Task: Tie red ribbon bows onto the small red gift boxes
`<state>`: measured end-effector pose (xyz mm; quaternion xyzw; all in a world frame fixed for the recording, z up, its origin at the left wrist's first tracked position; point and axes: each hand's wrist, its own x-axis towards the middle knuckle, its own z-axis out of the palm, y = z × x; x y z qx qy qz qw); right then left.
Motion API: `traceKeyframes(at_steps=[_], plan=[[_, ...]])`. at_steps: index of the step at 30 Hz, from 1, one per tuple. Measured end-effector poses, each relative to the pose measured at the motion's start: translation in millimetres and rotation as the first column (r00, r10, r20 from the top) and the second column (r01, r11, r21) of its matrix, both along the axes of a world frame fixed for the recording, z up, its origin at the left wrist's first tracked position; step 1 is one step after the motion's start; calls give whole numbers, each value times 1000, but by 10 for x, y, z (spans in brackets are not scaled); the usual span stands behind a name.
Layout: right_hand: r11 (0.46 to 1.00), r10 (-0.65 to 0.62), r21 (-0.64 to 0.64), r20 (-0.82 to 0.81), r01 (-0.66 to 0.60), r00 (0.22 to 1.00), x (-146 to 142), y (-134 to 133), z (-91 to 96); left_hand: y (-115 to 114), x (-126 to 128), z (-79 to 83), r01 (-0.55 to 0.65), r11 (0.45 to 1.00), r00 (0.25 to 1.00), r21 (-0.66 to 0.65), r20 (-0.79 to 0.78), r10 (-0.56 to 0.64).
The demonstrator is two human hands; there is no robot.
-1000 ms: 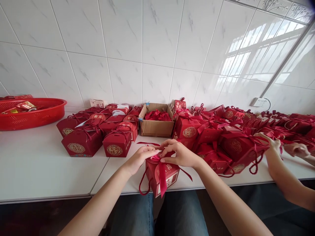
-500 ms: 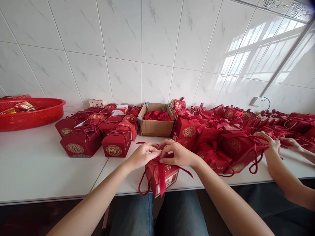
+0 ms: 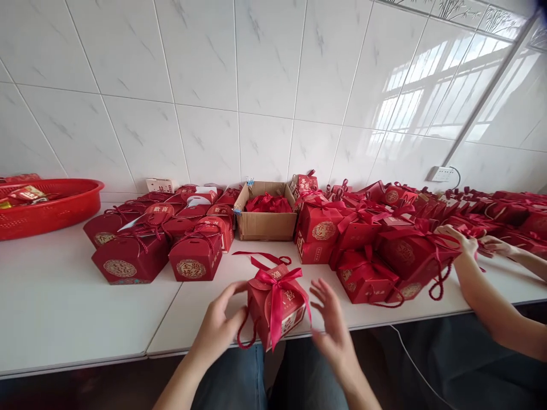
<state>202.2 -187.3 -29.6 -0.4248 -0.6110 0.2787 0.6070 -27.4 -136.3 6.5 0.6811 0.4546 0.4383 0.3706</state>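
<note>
A red gift box [image 3: 285,304] with gold and white print stands at the table's front edge. Its top carries a tied red ribbon bow [image 3: 278,280], with tails hanging down the front and one trailing behind. A red rope handle [image 3: 248,336] droops at the box's left side. My left hand [image 3: 219,322] is curved open beside that left side, thumb and fingers apart; its fingertips reach the box's edge, and firm contact cannot be made out. To the right of the box, my right hand [image 3: 332,319] is open with fingers spread, holding nothing, slightly blurred.
Behind the box stands a cardboard carton [image 3: 267,226] of red ribbons. Several red boxes [image 3: 132,256] sit at left, near a red plastic basket [image 3: 51,208]. Many ribboned boxes [image 3: 363,273] are piled at right, where another person's hands [image 3: 459,239] work.
Both hands have come off the bow and moved apart and down to either side of the box. The bow now shows fully tied on top. The view has shifted slightly.
</note>
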Motion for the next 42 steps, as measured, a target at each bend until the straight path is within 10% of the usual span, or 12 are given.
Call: traceKeyframes(at_steps=[15, 24, 31, 42], plan=[[940, -342, 32, 43, 340, 939, -440, -193, -241, 2, 1, -291, 132, 976, 941, 175, -331, -68], [585, -761, 382, -46, 715, 647, 610, -108, 586, 11, 10, -310, 78, 977, 863, 199, -503, 34], [370, -926, 418, 234, 830, 295, 1133, 470, 218, 20, 18, -336, 102, 951, 851, 291, -521, 68], [445, -873, 293, 353, 846, 337, 1003, 612, 16, 37, 27, -366, 124, 920, 833, 371, -543, 107]])
